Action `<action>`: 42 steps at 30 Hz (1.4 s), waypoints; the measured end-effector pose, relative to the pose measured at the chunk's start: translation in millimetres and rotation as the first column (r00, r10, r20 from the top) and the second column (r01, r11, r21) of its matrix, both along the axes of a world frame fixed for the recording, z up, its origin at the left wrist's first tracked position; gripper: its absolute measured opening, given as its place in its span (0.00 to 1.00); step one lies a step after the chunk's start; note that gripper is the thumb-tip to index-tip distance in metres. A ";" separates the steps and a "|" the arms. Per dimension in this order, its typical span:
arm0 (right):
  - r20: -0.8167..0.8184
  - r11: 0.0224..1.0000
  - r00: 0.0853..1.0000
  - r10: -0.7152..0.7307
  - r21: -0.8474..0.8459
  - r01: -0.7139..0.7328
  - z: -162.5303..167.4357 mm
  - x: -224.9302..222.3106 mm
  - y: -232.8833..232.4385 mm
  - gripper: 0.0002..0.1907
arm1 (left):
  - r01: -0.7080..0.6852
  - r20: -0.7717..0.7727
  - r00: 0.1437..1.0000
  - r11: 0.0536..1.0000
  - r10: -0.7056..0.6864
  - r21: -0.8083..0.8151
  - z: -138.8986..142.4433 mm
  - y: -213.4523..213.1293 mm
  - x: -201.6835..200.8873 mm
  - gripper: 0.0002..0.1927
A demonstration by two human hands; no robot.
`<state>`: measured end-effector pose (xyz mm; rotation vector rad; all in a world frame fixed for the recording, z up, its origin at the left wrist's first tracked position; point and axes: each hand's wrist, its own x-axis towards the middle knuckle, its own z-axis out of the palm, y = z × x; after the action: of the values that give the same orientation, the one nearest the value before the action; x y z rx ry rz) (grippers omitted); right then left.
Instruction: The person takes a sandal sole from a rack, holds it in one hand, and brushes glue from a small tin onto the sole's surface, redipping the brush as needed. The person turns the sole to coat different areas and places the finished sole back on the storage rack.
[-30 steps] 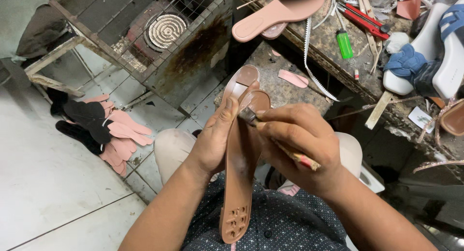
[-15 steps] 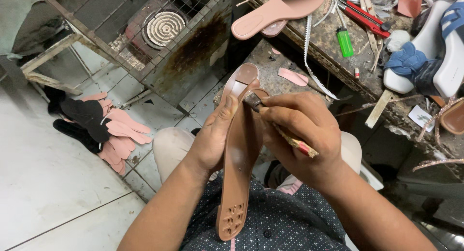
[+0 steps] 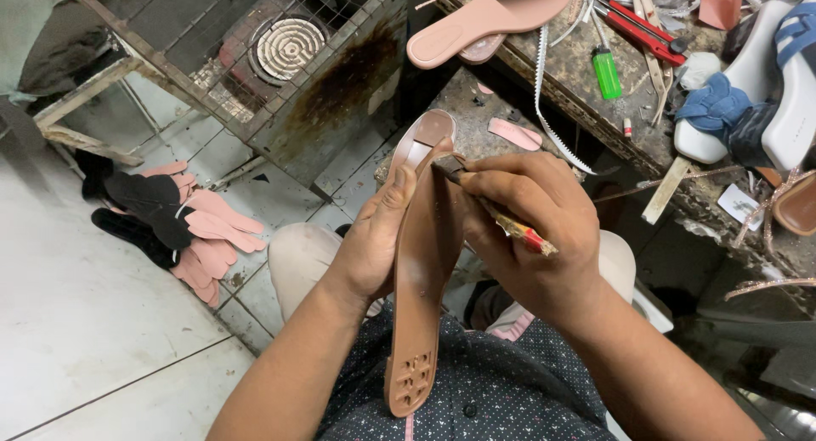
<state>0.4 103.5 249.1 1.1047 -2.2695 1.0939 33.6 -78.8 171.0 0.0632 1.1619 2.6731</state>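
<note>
Head view: left hand [image 3: 374, 245] fingers clasp brown sole [image 3: 421, 271]; right hand [image 3: 531, 228] fingers pinch brush [image 3: 497, 216], bristles hidden.

A brown shoe sole [image 3: 422, 271] is filling the centre of the frame, beside a brush [image 3: 497, 210] showing a red-and-yellow handle. Pink and black cut-outs [image 3: 170, 216] are lying at mid left (on pale grey tiles). A green lighter [image 3: 607, 74] is sitting at upper right.
</note>
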 end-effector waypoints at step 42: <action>0.531 0.971 0.816 -0.228 0.185 0.151 -165.1 -33.3 57.2 0.09 | -0.245 0.132 0.964 0.963 0.230 0.110 -46.2 -28.5 87.0 0.38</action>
<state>-32.9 160.7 84.1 0.6274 -2.8605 1.3171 120.6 -107.2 124.8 -0.2255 1.0218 2.9106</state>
